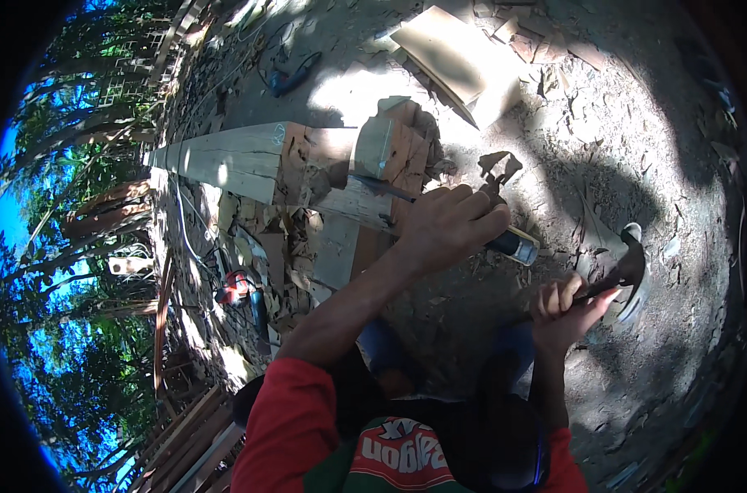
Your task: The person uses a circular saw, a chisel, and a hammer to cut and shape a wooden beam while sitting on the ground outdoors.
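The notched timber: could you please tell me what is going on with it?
A person is at the timber with two hand tools. The left hand holds a chisel, its blade at the timber's notched part. The right hand holds a hammer, off to the right and apart from the chisel. A pale board lies on the ground.

This is an open-air woodworking spot: green trees (41, 353) and blue sky (8, 218) fill the left edge of the frame, and sunlight dapples the bare ground (669, 337) at right. Wood scraps (550, 48) litter the upper right, planks (184, 444) lie at lower left, and a cut timber (225, 156), chisel (515, 245) and hammer (634, 261) show carpentry.
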Demonstrator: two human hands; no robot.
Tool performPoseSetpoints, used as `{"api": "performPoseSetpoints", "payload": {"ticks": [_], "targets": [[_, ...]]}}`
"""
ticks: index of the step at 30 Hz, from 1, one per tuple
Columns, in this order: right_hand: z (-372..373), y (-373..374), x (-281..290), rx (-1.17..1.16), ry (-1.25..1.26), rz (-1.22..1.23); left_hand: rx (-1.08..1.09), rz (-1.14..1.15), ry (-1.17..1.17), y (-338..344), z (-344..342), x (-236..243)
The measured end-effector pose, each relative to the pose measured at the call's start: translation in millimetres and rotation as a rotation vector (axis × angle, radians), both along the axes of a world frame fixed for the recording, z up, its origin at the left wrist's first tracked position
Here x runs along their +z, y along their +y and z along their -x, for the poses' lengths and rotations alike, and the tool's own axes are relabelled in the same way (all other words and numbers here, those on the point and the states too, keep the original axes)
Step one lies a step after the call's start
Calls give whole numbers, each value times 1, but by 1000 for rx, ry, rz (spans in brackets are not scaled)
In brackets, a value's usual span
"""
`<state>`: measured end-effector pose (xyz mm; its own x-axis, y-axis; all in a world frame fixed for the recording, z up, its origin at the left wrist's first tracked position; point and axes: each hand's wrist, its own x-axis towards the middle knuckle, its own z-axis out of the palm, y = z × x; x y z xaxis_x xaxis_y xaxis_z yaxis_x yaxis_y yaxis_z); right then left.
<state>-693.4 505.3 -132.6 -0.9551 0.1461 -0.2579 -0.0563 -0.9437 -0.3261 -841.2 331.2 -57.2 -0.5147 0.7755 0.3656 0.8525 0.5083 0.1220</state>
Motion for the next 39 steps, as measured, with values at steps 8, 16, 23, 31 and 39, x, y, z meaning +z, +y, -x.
{"api": "performPoseSetpoints", "payload": {"ticks": [8,16,23,31,39], "targets": [[-5,-31,-5,283,-64,-700,16,-15,-64,-12,12,2],[-17,48,20,-158,89,-79,9,-53,-33,-17,5,8],[-26,51,19,-241,-166,-174,-272,-116,-164,-11,-62,24],[-29,33,20,-188,-212,-75,-101,-49,-47,-23,-10,8],[-38,46,25,-262,-236,-85,-153,-132,-19,-11,-4,4]]}}
